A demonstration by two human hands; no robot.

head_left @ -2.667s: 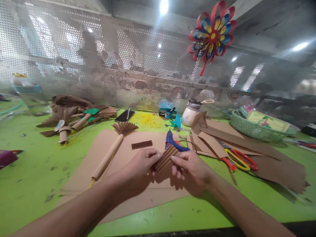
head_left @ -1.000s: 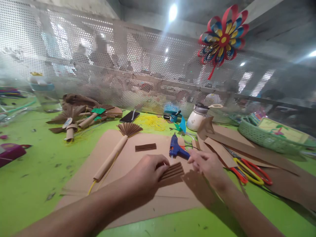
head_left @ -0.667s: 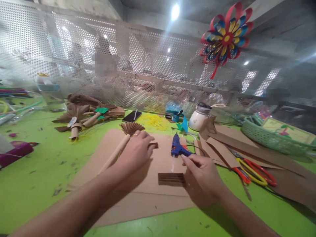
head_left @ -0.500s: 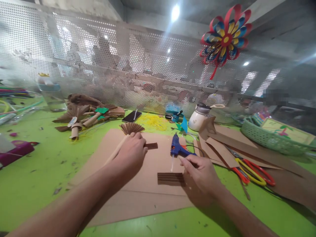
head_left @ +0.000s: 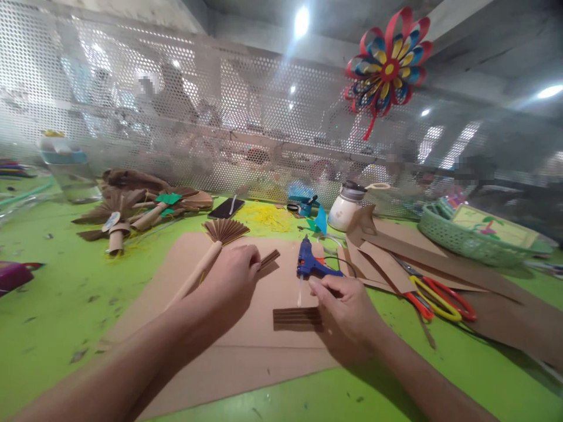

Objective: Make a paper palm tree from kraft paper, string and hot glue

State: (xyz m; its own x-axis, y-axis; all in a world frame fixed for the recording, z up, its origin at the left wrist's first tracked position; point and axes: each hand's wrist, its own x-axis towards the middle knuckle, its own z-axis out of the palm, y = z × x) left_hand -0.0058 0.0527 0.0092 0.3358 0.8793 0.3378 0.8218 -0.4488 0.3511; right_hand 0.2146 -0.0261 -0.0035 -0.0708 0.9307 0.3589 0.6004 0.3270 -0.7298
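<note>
Left grip pinching the small pleated strip

Your left hand [head_left: 233,272] is holding the small pleated strip [head_left: 269,259] by its left end, thumb and fingers pressed together; the strip's free end is pointing right and away from you, tilting up off the paper sheet [head_left: 197,372]. Your right hand [head_left: 349,305] is hovering low over the sheet with thumb and forefinger close together; you can't tell from here whether that grip is pinching anything. The large pleated strip [head_left: 292,319] is lying flat on the sheet, its right end reaching to just beside your right hand, well apart from your left grip.

The glue gun [head_left: 306,258] is resting between the two hands, slightly farther from you, its handle running just beyond your right fingers. The paper fan [head_left: 226,230] is spreading beyond your left hand, and its rolled handle [head_left: 193,278] is passing partly behind that hand. The scissors [head_left: 440,296] are lying to the right on the worktop [head_left: 387,375].
</note>
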